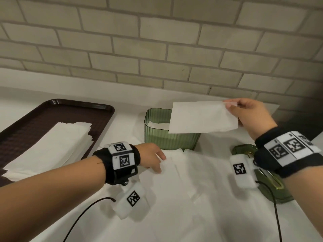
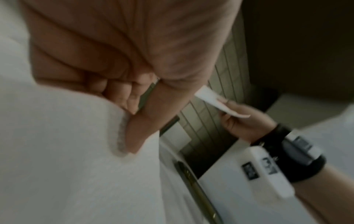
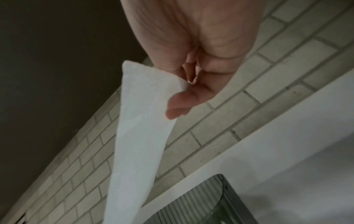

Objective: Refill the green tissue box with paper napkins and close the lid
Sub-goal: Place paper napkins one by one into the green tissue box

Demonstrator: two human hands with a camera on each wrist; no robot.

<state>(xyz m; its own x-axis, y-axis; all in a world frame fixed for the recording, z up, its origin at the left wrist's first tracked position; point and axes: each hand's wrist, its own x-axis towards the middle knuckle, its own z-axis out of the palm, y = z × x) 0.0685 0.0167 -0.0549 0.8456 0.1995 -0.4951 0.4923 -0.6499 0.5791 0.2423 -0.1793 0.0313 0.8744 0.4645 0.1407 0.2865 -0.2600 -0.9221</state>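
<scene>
Green tissue box [image 1: 172,130] stands open, only a few napkins inside. Right hand [image 1: 251,116] pinches one napkin [image 1: 203,117] above it; left hand [image 1: 152,158] pinches loose napkins [image 1: 174,175] before it. Its lid [image 1: 269,182] lies off, right of the box; closing remains.

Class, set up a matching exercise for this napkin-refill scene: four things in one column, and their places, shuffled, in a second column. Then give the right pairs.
1. held napkin
2. napkin stack
3. green lid
4. green tissue box

A. on the brown tray
B. under the right forearm
C. pinched in the right hand
D. against the wall, open

Pairs: 1-C, 2-A, 3-B, 4-D
</scene>
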